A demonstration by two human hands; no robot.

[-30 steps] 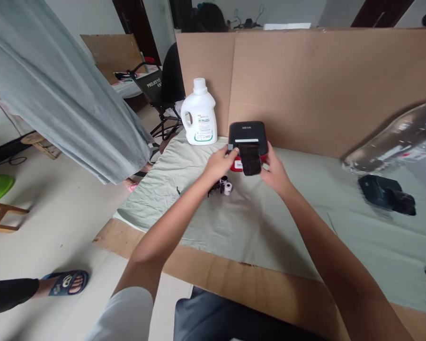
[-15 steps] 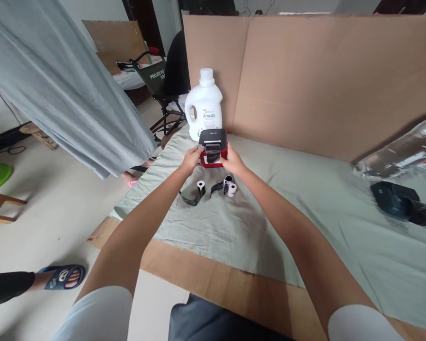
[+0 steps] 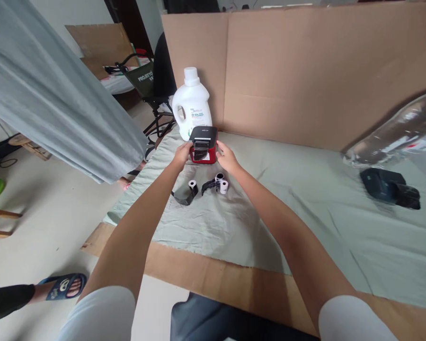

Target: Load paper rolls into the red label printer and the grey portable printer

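Pale green cloth (image 3: 234, 227) covers the work surface, edged nearest by bare cardboard. Two small paper rolls lie on it: one roll (image 3: 192, 184) with a dark strip curling off it, and beside it a pair of rolls (image 3: 221, 183) with another dark strip. Just past them, the left hand (image 3: 182, 154) presses its fingers against the left side of the small red and black printer (image 3: 203, 144), while the right hand (image 3: 227, 157) sits at the printer's right side, fingers loosely spread, touching or just off it, hard to call. Behind the printer stands a white capped jug (image 3: 191, 105), contents hidden, against the cardboard wall (image 3: 305, 71). Off right, a black device (image 3: 388, 187) rests on the cloth.
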